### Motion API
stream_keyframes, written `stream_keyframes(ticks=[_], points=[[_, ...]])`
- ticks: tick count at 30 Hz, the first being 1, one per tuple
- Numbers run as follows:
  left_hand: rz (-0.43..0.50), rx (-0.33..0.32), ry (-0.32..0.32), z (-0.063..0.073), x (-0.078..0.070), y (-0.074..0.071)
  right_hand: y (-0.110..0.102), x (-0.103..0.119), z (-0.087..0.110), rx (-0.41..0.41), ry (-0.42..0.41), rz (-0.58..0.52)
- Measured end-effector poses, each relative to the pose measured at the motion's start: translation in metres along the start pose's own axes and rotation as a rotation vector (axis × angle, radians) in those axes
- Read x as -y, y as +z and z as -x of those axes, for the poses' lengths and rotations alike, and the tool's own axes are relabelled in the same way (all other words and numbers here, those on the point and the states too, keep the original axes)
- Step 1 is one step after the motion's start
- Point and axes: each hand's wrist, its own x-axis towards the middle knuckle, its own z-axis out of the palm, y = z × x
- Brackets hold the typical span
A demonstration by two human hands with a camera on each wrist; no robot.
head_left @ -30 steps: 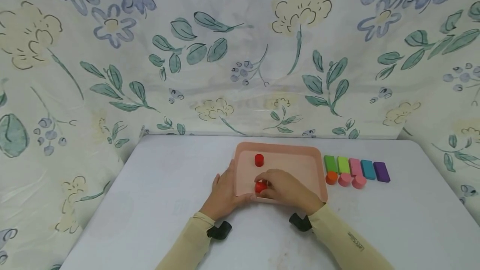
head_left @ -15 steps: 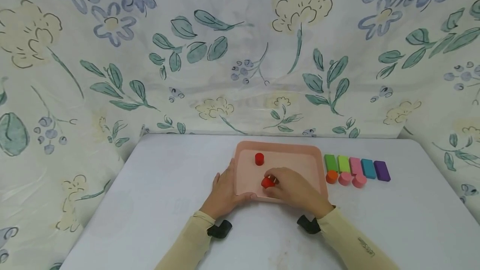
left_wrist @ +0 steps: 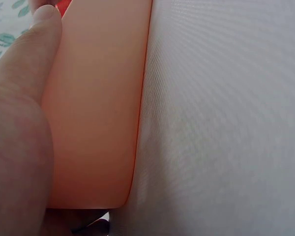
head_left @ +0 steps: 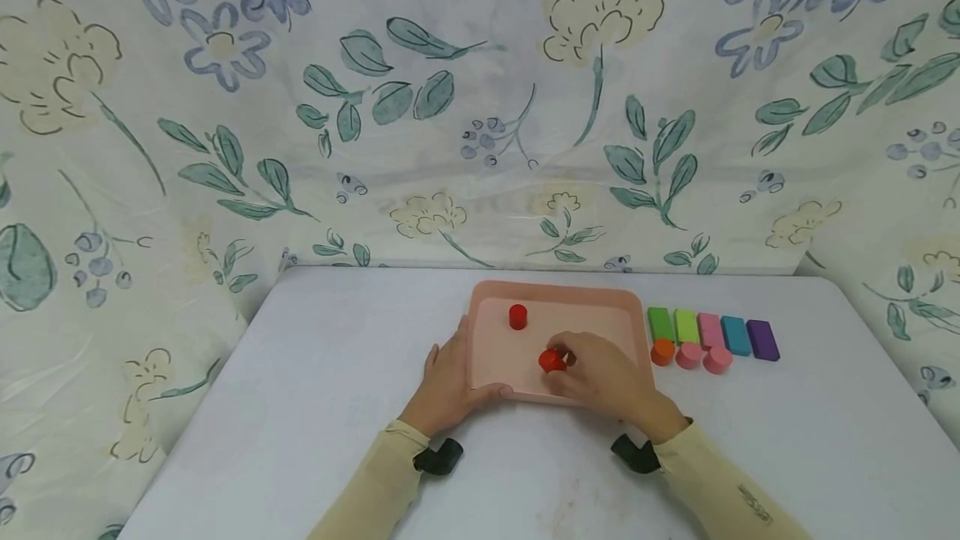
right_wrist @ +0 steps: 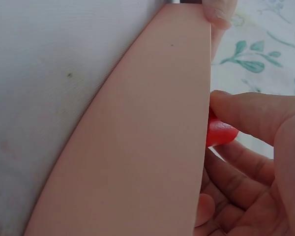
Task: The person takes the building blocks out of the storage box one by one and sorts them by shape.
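Note:
A shallow peach-coloured tray (head_left: 562, 287) lies on the white table. At its front left corner my left hand (head_left: 444, 386) rests against it, straight fingers along the left side and the thumb (left_wrist: 42, 34) on the front rim. Over the tray's front middle, my right hand (head_left: 611, 382) pinches a small red block (head_left: 552, 359) between thumb and fingers. From the right wrist, that red block (right_wrist: 221, 132) shows just past the rim, partly hidden behind the tray's wall (right_wrist: 132, 128). A red cylinder block (head_left: 517, 317) stands upright in the tray's back left.
Right of the tray, a row of rectangular blocks runs from green (head_left: 661, 325) to purple (head_left: 762, 340). Before them stand an orange cylinder (head_left: 663, 352) and two pink cylinders (head_left: 688, 355). A floral cloth (head_left: 480, 107) hangs behind the table.
My right hand has slid the pinched red block rightward and slightly back, from near the left thumb toward the tray's middle. The left hand and red cylinder have stayed put.

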Motion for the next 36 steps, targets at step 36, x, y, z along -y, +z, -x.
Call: stream_keyframes(ticks=[36], points=[[0.018, 0.002, -0.002, -0.001, -0.001, 0.000, -0.028, -0.032, 0.039, -0.144, -0.037, -0.017]])
